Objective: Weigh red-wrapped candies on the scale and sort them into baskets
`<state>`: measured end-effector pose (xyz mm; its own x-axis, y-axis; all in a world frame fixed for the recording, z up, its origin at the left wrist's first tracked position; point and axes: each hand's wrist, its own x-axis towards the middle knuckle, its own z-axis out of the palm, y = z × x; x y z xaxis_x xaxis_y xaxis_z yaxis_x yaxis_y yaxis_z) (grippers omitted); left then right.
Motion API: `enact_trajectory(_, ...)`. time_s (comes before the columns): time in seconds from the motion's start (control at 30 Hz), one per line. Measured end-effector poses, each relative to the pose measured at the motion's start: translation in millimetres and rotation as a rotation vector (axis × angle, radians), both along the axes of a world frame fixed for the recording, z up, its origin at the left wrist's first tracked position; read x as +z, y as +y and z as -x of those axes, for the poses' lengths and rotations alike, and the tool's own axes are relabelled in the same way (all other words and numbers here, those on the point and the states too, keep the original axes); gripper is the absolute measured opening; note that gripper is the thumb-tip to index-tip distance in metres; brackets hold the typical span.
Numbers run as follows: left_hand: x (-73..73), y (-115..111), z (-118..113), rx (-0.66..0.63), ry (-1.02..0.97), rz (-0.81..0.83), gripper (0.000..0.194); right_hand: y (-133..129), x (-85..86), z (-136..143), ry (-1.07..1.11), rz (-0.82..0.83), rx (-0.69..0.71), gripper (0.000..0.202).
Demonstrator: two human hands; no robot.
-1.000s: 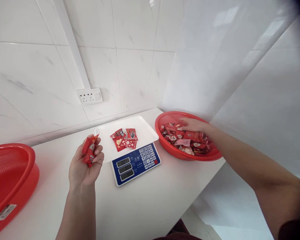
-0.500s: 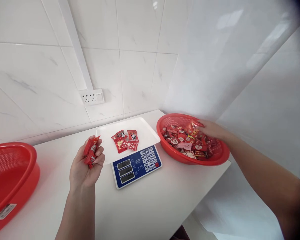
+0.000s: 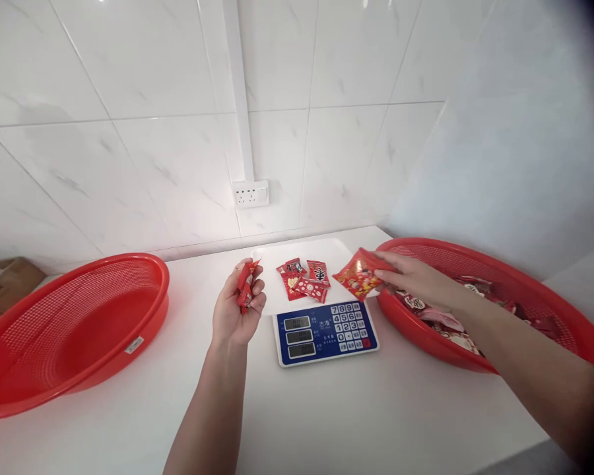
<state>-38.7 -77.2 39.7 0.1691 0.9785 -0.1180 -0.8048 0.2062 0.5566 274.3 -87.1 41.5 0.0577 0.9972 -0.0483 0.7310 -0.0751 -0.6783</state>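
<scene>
From where I stand, the left hand (image 3: 238,310), palm up, has its fingers curled around some red sweets (image 3: 246,287). The right hand (image 3: 416,278) pinches a shiny red packet (image 3: 361,272) just ahead of its fingertips. Between the two hands, several small packets (image 3: 304,280) lie on the white tray (image 3: 327,249) of a scale (image 3: 327,333). Beneath the right hand sits a filled red basket (image 3: 393,326); left of the left hand, another basket (image 3: 113,330).
</scene>
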Motion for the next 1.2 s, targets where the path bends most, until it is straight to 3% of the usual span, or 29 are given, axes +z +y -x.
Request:
enact_trajectory(0.13, 1.3, -0.7, 2.8, 0.008, -0.003, -0.012, 0.008, 3.9, -9.1, 18.1, -0.068, -0.052, -0.052, 0.061)
enact_trajectory(0.23, 0.8, 1.1, 4.9, 0.009, -0.008, -0.017, 0.008, -10.3, -20.6, 27.8, -0.082, -0.076, 0.037, 0.051)
enact_trajectory(0.4, 0.6, 3.3, 9.8, 0.02, -0.016, -0.02, 0.014, -47.7, -48.4, 38.6, 0.111, 0.056, 0.237, 0.041)
enact_trajectory(0.73, 0.1, 8.4, 14.5, 0.146, 0.103, -0.003, 0.025, -82.9, -84.0, 48.4, 0.262, 0.332, 0.342, 0.046)
enact_trajectory(1.0, 0.6, 8.9, 16.0, 0.124, 0.01, -0.063, 0.031, -84.7, -80.7, 49.3, 0.277, 0.305, 0.31, 0.044)
enact_trajectory(1.2, -1.3, 11.1, 13.7, 0.09, -0.04, -0.076, 0.039, -80.2, -73.8, 50.0, 0.201, 0.1, 0.165, 0.041)
